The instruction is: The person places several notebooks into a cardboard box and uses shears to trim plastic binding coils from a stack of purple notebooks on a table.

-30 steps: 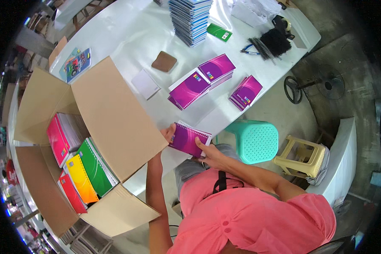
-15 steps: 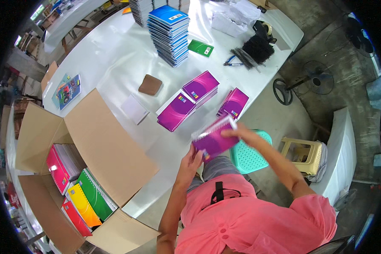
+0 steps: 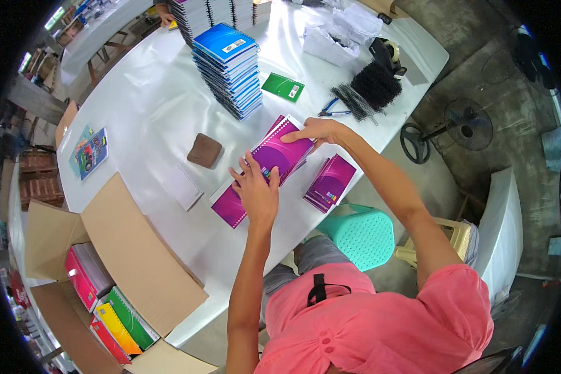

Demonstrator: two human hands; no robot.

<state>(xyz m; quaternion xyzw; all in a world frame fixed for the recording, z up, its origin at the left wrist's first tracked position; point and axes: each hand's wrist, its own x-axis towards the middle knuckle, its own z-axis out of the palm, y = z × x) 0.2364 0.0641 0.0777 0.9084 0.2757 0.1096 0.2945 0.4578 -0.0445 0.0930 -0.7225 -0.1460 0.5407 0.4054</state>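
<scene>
A purple notebook [image 3: 283,153] with holes along one edge lies over the two purple notebook piles on the white table. My right hand [image 3: 321,132] grips its far right corner, thumb on the cover. Spread over its near end, my left hand [image 3: 257,194] rests with fingers apart. Below that hand, part of the nearer purple pile [image 3: 229,208] shows. A smaller purple notebook pile [image 3: 331,182] sits to the right by the table edge. Left of my hands are a brown block [image 3: 204,151] and a white wire-bound pad [image 3: 182,187].
An open cardboard box [image 3: 140,249] with colourful notebooks stands at left. Blue wire-bound notebooks [image 3: 227,71] form a tall stack at the back. Nearby lie a green notebook [image 3: 283,86], pliers [image 3: 335,112] and black wire coils [image 3: 376,87]. A turquoise stool [image 3: 361,235] stands below the edge.
Both hands have moved forward from near my lap, bringing the purple notebook onto the piles. My left fingers have spread. Another person's hand now shows at the far table edge.
</scene>
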